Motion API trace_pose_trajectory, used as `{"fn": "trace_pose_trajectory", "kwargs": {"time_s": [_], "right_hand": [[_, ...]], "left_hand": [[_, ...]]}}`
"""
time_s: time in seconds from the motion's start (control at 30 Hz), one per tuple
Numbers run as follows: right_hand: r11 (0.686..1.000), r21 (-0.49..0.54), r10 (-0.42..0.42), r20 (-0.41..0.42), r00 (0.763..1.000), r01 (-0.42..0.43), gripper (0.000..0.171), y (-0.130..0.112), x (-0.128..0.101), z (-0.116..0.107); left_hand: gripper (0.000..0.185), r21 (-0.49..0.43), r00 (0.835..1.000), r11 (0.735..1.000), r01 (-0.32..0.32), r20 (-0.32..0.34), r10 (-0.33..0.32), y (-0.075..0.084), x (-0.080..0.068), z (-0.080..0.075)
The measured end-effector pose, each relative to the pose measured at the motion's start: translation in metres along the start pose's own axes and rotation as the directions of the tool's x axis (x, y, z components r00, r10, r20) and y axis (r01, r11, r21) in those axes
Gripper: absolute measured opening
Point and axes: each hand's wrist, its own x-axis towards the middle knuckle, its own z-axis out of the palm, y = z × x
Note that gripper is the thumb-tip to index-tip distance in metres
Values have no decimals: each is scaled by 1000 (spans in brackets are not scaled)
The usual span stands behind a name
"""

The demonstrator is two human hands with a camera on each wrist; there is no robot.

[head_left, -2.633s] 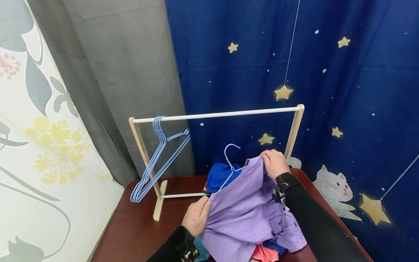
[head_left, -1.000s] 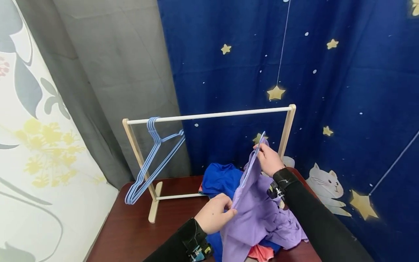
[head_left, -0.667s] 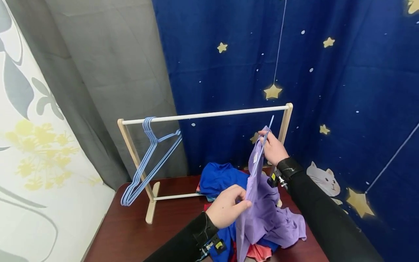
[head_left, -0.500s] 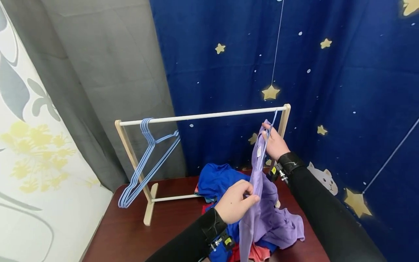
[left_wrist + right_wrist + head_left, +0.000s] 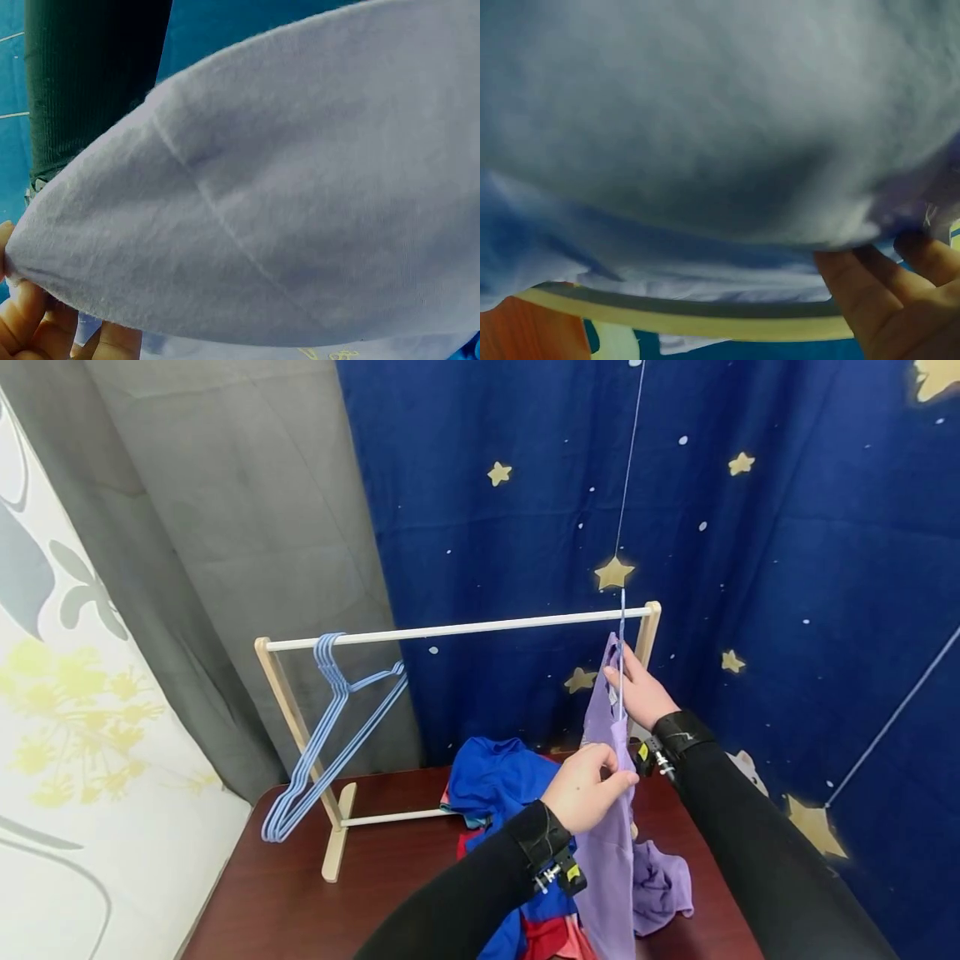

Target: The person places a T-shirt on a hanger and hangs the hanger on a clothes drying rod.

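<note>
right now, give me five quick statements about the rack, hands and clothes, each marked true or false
1. The left hand pinches the purple shirt. True.
2. The bunch of hangers is at the right end of the rail. False: the bunch of hangers is near the left end.
3. In the head view, the hook above the purple shirt crosses the rail. True.
4. The blue cloth hangs from the rail. False: the blue cloth lies on the table.
5. The right hand is higher than the left hand. True.
</note>
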Motion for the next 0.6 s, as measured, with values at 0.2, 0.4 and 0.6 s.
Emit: {"fn": "trace_pose_trajectory", "kwargs": {"time_s": [0.2, 0.4, 0.6], "right_hand": [[1000, 13, -2, 8, 1000, 2, 70, 19, -7, 0], [1000, 19, 12, 1, 1000, -12, 68, 35, -13, 4], [1000, 21, 10, 7, 1000, -11, 66, 46, -20, 10]], "left_hand": [[29, -13, 999, 999, 33, -1, -33, 3, 10, 17], [32, 2, 998, 998, 69, -10, -69, 4, 15, 30], [35, 29, 996, 996, 86, -29, -85, -3, 16, 41]]}}
